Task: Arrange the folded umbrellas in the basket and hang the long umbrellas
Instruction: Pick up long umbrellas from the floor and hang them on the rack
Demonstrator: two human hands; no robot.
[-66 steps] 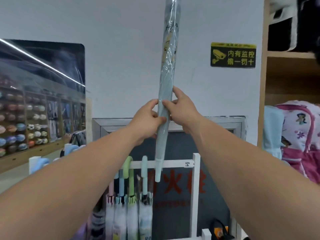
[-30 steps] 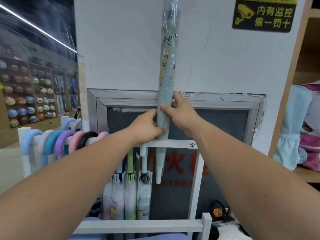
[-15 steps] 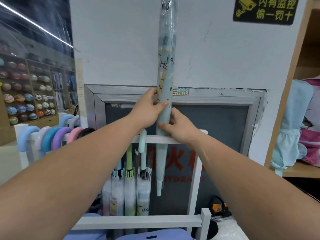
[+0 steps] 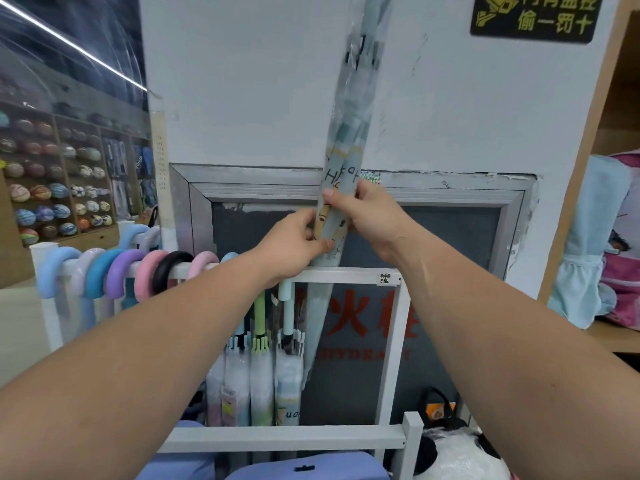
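Long umbrella [image 4: 349, 140] upright before the wall [image 4: 242, 81], crossing the rack rail [image 4: 346, 274]; hooked handles [image 4: 114, 275] on rail at left, hung umbrellas [image 4: 259, 375] below, sign [image 4: 535, 17] upper right.

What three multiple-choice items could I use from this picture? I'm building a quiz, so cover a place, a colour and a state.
1. Where is the long umbrella?
A. In front of the wall, above the rail
B. Flat on the floor
C. On the side shelf

2. What colour is the darkest handle on the rail?
A. Red
B. Black
C. Yellow

3. How is the long umbrella held?
A. Left hand only
B. By nobody
C. By both hands

Answers: 1 A, it stands steeply before the white wall. 2 B, one black hook among pastels. 3 C, left hand and right hand both grip it.
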